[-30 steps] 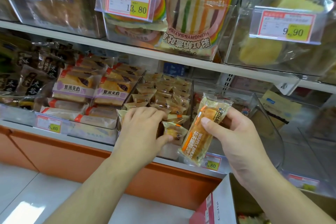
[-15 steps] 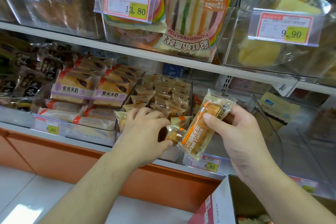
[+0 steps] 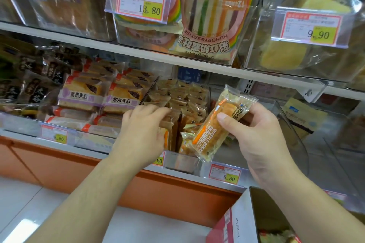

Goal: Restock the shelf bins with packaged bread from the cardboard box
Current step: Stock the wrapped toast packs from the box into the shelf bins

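Note:
My right hand [image 3: 256, 136] grips a packet of waffle bread [image 3: 209, 134] with an orange stripe, tilted, just right of a clear bin [image 3: 183, 162] on the lower shelf. That bin holds several small bread packets [image 3: 183, 100] standing in rows. Reaching into the bin's front left, my left hand [image 3: 144, 130] has its fingers curled over the front packets, with the thumb by an orange-edged one. A gap shows in the bin between my hands. The cardboard box [image 3: 243, 221] sits at the bottom right, its flap up and its contents barely visible.
Purple-labelled bread packs [image 3: 83, 96] fill the bin to the left, with dark packets [image 3: 35, 89] beyond. A clear curved bin [image 3: 292, 124] stands to the right. The upper shelf carries rainbow toast [image 3: 213, 16] and price tags. An orange cabinet front [image 3: 177, 189] runs below.
My left hand has slid further back into the bin, moving the front packets left and opening a gap. The right hand has brought the waffle bread slightly closer to the bin.

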